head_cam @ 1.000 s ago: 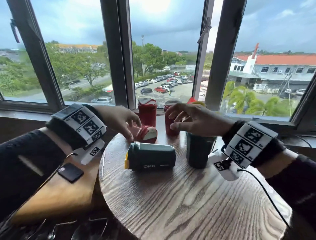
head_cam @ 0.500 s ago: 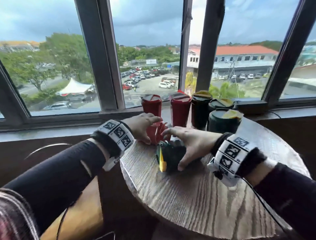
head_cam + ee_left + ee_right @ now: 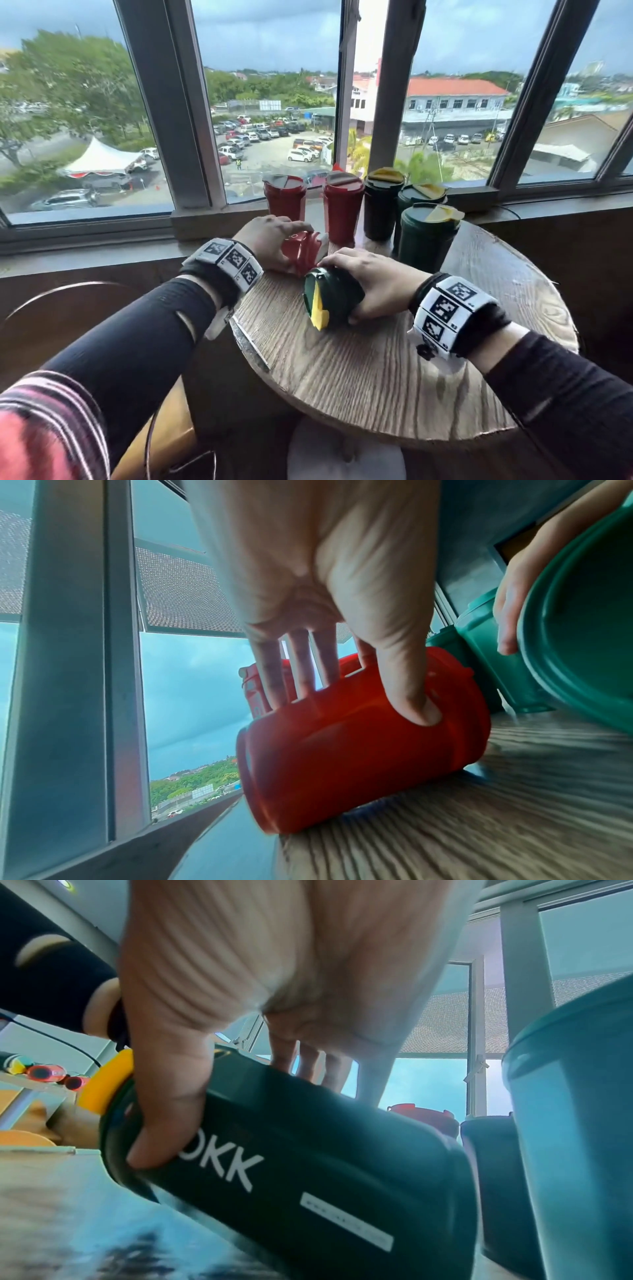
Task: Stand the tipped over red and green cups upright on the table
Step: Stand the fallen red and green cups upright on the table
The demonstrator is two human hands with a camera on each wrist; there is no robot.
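A red cup [image 3: 303, 251] [image 3: 342, 764] lies on its side near the far left of the round wooden table [image 3: 376, 377]. My left hand [image 3: 274, 240] [image 3: 346, 693] grips it, thumb on the near side and fingers over the far side. Just in front lies a dark green cup [image 3: 334, 296] [image 3: 308, 1164] with a yellow lid, marked OKK, its lid end tilted up off the table. My right hand [image 3: 370, 281] [image 3: 222, 1110] grips it from above, thumb near the lid.
Two red cups [image 3: 285, 202] [image 3: 342, 209] and three dark green cups [image 3: 382, 205] [image 3: 422, 198] [image 3: 424, 236] stand upright at the table's far edge by the window sill [image 3: 102, 240]. A wooden chair [image 3: 171, 438] is at lower left.
My left hand went from reaching to gripping the red cup. My right hand dropped onto the green cup and grips it; its lid end has turned toward me and lifted.
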